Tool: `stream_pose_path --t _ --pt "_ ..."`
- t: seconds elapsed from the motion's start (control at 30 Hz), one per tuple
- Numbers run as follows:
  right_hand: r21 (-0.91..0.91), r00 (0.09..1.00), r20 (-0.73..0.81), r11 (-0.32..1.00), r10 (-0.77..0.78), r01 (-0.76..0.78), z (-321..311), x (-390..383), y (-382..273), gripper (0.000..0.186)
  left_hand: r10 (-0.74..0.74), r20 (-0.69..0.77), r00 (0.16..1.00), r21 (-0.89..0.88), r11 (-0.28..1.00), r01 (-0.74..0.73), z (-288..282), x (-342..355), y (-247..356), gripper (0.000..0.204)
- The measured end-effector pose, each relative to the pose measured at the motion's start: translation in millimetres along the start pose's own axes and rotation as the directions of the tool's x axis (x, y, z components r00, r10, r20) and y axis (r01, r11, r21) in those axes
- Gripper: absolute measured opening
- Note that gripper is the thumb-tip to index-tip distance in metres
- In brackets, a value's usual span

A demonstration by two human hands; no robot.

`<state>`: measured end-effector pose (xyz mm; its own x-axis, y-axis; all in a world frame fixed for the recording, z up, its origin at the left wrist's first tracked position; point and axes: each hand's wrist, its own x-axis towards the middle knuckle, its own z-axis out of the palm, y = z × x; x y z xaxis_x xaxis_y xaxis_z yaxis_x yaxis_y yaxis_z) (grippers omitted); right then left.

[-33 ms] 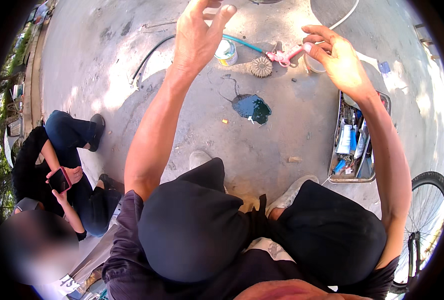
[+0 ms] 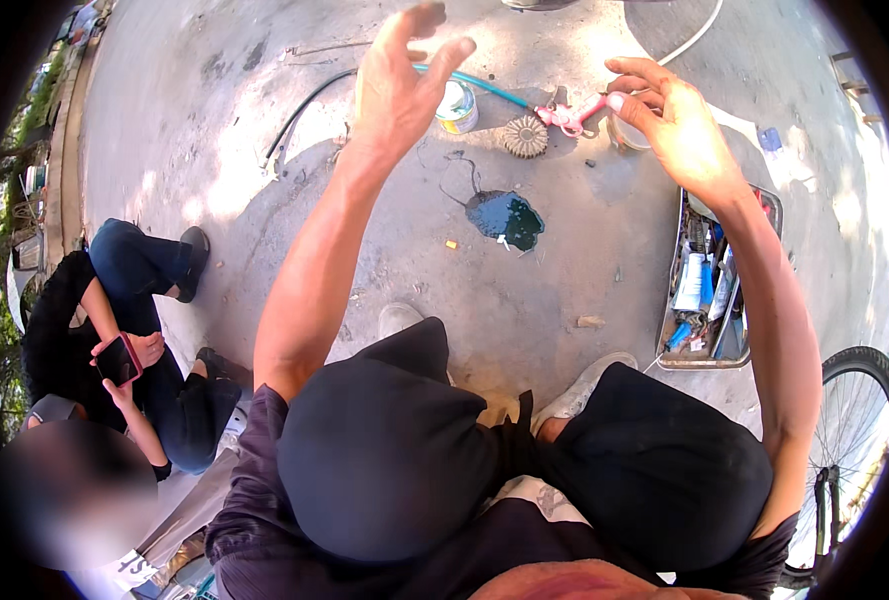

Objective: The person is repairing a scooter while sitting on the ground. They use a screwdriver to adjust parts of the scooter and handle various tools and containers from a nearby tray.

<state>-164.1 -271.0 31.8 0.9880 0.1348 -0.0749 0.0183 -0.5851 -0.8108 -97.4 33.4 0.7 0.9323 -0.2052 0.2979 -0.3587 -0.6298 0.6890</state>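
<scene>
My left hand is raised at the top centre, empty, fingers loosely curved and apart, near a can behind it. My right hand hangs at the upper right, fingers half bent and apart, nothing visible in them. Near it in the picture lie a pink nozzle tool joined to a teal hose and a round ridged piece. A round container is partly hidden by that hand.
A tray of tools sits right, beside a bicycle wheel. A dark puddle lies centre. At left, another person sits holding a phone. My black-clad knees fill the lower middle.
Both my hands have moved slightly downward in the picture. The other person and the objects on the ground look the same.
</scene>
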Motion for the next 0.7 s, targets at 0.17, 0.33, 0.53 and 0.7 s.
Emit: stream_pose_path --t 0.17,0.33,0.53,0.7 --pt "-0.119 0.966 0.235 0.989 0.110 -0.083 30 13 6 0.047 -0.167 0.077 0.983 0.310 0.941 0.135 49 -65 -96 0.104" --pt "-0.242 0.962 0.271 0.969 0.013 0.055 70 39 43 0.044 -0.421 0.180 0.889 0.133 0.906 0.402 64 -61 -89 0.089" --pt "-0.475 0.929 0.370 0.858 -0.006 0.195 131 90 51 0.040 -0.478 -0.071 0.876 0.072 0.873 0.482 17 -106 -124 0.079" --pt "-0.603 0.937 0.337 0.785 0.090 0.141 169 108 47 0.041 -0.440 -0.022 0.898 0.032 0.897 0.440 -29 -138 -143 0.095"
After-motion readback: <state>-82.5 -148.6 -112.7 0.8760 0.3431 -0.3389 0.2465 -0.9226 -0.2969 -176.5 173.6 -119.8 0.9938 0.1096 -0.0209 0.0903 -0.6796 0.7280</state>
